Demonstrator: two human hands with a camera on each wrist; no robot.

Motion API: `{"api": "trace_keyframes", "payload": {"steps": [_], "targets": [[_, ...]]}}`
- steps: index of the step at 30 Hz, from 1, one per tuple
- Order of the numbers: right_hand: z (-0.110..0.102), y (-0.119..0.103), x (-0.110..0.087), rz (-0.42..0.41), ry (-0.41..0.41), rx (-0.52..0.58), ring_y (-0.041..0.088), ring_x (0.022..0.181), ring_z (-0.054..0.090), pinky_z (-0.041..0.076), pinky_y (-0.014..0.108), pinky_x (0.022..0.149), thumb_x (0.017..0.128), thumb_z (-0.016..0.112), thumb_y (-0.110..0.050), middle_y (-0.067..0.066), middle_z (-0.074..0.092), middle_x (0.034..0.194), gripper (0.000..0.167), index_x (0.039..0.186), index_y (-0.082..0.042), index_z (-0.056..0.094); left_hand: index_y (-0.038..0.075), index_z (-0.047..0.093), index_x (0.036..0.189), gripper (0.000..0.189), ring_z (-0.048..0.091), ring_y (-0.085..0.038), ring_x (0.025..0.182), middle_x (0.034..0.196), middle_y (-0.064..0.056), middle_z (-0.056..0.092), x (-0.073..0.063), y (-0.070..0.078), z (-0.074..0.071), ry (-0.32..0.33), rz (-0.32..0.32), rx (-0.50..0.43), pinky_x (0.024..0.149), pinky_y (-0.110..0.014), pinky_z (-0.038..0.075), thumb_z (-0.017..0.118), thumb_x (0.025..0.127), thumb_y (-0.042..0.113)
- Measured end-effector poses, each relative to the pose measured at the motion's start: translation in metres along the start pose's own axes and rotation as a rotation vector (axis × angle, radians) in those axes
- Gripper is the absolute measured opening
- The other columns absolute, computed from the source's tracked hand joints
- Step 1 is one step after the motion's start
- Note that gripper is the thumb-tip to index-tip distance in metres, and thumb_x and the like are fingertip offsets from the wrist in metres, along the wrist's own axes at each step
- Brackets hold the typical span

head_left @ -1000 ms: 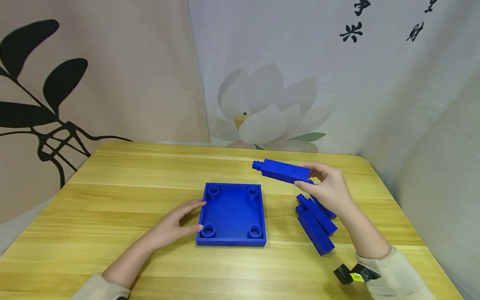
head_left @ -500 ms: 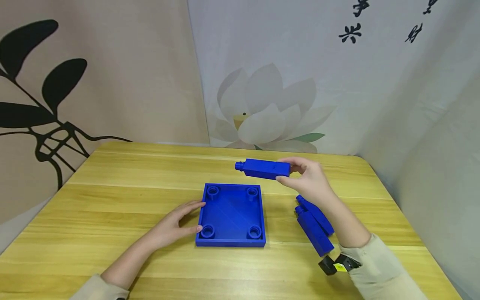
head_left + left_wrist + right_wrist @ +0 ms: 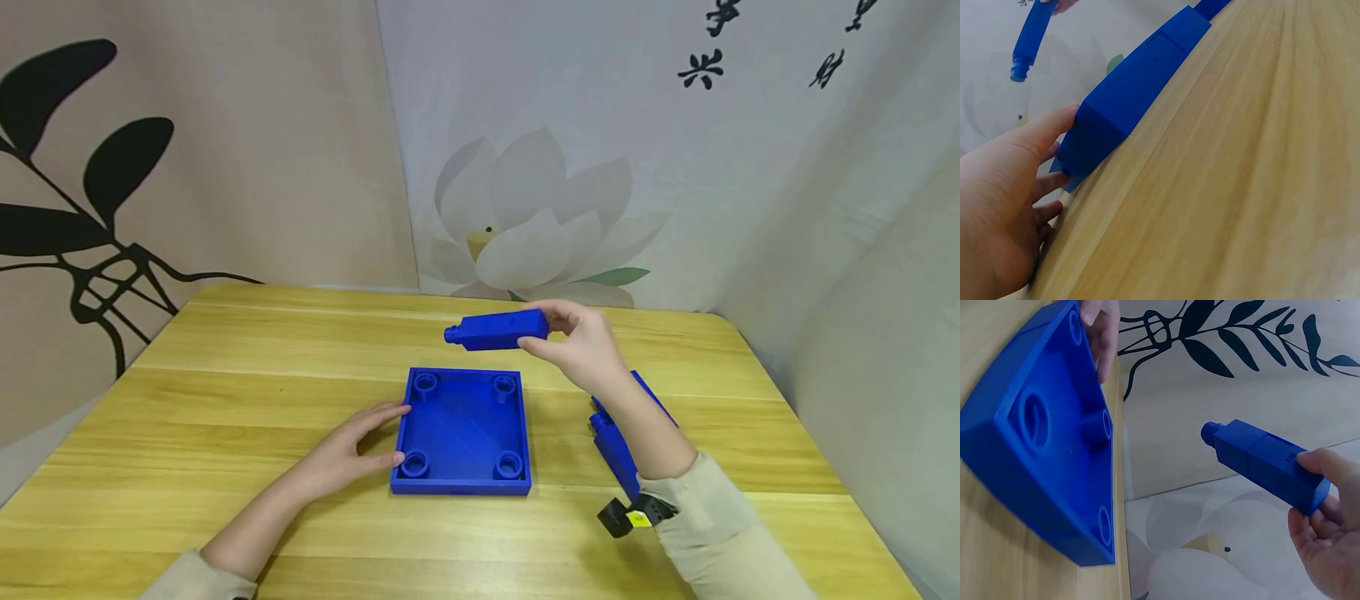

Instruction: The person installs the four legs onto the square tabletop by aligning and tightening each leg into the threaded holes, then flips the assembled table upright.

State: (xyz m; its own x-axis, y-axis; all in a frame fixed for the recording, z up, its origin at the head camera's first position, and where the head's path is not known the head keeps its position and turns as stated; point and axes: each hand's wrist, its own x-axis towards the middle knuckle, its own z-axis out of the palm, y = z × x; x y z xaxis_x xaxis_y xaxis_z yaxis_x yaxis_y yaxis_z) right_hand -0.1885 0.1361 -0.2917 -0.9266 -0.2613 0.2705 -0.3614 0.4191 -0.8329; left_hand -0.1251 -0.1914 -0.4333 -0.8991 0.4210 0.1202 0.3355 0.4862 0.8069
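A square blue tray-like base (image 3: 465,487) lies on the table, with a round threaded-looking socket in each corner. My left hand (image 3: 345,457) rests against its left side, thumb and fingertips touching the wall; the left wrist view shows the same hand (image 3: 1007,206) at the edge. Above and behind the base, my right hand (image 3: 588,346) holds a blue square leg (image 3: 498,331) by its wide end. The leg lies nearly level, its ridged narrow tip pointing left. In the right wrist view, thumb and fingers pinch the leg (image 3: 1266,459) from both sides.
Several more blue legs (image 3: 615,454) lie on the table right of the base, partly hidden behind the right forearm. The wooden table (image 3: 300,367) reaches back to a printed cloth (image 3: 300,167). A black wrist camera (image 3: 617,518) sits at the right sleeve.
My right hand has carried the blue leg leftward and slightly up, from over the other legs to behind the base, turning its tip more level. The left hand and base stay put.
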Motion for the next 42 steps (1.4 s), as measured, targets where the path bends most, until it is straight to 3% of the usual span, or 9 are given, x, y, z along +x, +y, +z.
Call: {"api": "trace_keyframes", "payload": {"steps": [24, 30, 35, 42], "targets": [[0.051, 0.002, 0.027, 0.009, 0.004, 0.176, 0.022, 0.096, 0.062, 0.051, 0.031, 0.074, 0.084, 0.075, -0.013, 0.008, 0.066, 0.106, 0.039, 0.121, -0.008, 0.065, 0.014, 0.047, 0.142, 0.068, 0.035, -0.036, 0.133, 0.145, -0.01, 0.042, 0.0, -0.001, 0.0, 0.009, 0.027, 0.028, 0.104, -0.061, 0.028, 0.073, 0.084, 0.039], [0.059, 0.001, 0.032, 0.02, 0.001, 0.172, 0.02, 0.095, 0.062, 0.051, 0.029, 0.073, 0.084, 0.074, -0.011, 0.007, 0.066, 0.105, 0.038, 0.121, -0.007, 0.065, 0.013, 0.047, 0.142, 0.069, 0.034, -0.038, 0.133, 0.145, -0.012, 0.042, 0.0, -0.002, -0.001, 0.0, 0.047, 0.028, 0.103, -0.062, 0.028, 0.075, 0.083, 0.036], [0.066, 0.003, 0.036, 0.027, 0.0, 0.155, 0.019, 0.093, 0.062, 0.053, 0.029, 0.073, 0.084, 0.075, -0.012, 0.005, 0.066, 0.104, 0.038, 0.12, -0.007, 0.065, 0.014, 0.046, 0.143, 0.079, 0.031, -0.038, 0.134, 0.147, -0.013, 0.039, 0.0, -0.001, -0.002, -0.021, 0.003, 0.006, 0.104, -0.063, 0.026, 0.08, 0.076, 0.04], [0.072, 0.006, 0.04, -0.018, -0.013, 0.136, 0.018, 0.09, 0.063, 0.054, 0.029, 0.072, 0.084, 0.075, -0.013, 0.003, 0.066, 0.107, 0.036, 0.119, -0.009, 0.066, 0.012, 0.045, 0.143, 0.086, 0.031, -0.043, 0.133, 0.146, -0.017, 0.039, 0.0, -0.001, -0.002, -0.027, 0.046, 0.02, 0.102, -0.066, 0.025, 0.084, 0.071, 0.04]]}}
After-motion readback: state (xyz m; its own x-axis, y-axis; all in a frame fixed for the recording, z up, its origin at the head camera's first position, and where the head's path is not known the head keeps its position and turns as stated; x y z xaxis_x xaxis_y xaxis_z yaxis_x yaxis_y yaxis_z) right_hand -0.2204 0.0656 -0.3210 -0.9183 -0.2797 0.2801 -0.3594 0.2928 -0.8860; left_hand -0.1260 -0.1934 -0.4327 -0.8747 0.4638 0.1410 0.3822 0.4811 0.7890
